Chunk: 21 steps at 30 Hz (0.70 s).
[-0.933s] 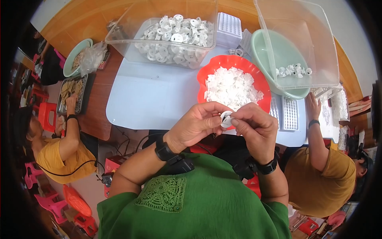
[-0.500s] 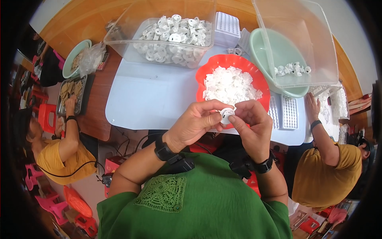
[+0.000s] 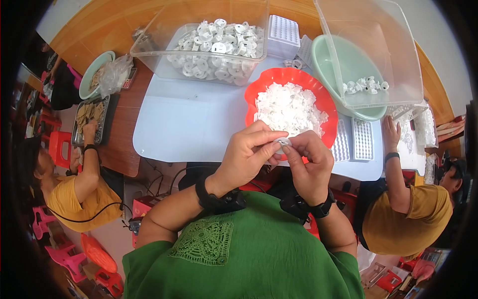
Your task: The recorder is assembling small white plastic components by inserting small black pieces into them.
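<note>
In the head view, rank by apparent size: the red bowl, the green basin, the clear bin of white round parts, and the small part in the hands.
1. clear bin
2. green basin and red bowl: look alike, basin partly hidden
3. small white part

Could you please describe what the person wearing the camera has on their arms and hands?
Both forearms are bare, with a green top whose short sleeves end above the elbows. The left hand and right hand wear no gloves. Each wrist carries a black band with a chunky black module, left and right.

small white part (image 3: 282, 143) mostly finger-hidden
</note>
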Available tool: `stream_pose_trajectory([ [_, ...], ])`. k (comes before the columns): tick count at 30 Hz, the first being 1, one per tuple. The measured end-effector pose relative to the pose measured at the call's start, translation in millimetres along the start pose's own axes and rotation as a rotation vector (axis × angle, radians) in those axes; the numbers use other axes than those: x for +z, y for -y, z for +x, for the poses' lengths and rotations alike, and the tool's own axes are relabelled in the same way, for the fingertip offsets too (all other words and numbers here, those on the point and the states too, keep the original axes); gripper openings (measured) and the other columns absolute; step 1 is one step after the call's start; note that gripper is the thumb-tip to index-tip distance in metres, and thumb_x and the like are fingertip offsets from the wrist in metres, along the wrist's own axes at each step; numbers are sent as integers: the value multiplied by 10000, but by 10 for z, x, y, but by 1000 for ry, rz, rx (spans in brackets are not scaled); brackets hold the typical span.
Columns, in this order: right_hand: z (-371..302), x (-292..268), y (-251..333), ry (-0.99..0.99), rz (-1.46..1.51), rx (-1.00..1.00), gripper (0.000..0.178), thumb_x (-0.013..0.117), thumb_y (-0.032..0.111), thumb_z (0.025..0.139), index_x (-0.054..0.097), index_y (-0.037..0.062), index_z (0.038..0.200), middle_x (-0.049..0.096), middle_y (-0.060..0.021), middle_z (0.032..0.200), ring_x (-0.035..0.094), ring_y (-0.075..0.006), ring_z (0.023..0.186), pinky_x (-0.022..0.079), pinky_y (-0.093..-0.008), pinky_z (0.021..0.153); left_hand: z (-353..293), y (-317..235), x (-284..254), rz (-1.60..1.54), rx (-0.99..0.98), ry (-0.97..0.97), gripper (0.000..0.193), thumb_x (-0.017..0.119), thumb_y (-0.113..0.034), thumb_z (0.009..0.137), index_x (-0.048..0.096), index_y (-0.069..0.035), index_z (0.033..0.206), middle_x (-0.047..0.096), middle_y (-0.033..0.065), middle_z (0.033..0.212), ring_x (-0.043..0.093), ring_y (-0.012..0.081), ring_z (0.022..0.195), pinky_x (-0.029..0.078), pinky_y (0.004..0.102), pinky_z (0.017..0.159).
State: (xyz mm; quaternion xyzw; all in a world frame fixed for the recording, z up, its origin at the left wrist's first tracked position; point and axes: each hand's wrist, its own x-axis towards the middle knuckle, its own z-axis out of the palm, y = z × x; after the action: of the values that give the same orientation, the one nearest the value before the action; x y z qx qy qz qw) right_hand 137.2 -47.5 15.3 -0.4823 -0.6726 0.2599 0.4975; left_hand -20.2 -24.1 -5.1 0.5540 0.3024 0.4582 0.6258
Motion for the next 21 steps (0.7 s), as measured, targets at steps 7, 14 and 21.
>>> stream_pose_trajectory([
  [7,12,-15,66,3,-77,-76,83,620,-65,795,579,-6,836,554,-77,720,623,-164,625,470,-247,548,-41,-10,54,201,185,-54,205,526,35,898,633,31,1073,538,62,907,609,111,709,545,218,610],
  [14,0,-25,23,31,182,176,57,635,-29,811,581,-14,805,618,-67,706,592,-99,590,455,-231,501,-37,-35,78,211,105,-64,196,520,-18,918,630,47,1067,546,62,893,614,119,709,543,226,613],
  [21,59,-184,-82,26,645,487,61,617,-21,826,593,-43,878,631,-76,755,584,-98,595,491,-231,513,50,-46,-62,-502,-262,131,325,471,-104,960,509,16,1260,609,72,920,624,133,784,549,268,709],
])
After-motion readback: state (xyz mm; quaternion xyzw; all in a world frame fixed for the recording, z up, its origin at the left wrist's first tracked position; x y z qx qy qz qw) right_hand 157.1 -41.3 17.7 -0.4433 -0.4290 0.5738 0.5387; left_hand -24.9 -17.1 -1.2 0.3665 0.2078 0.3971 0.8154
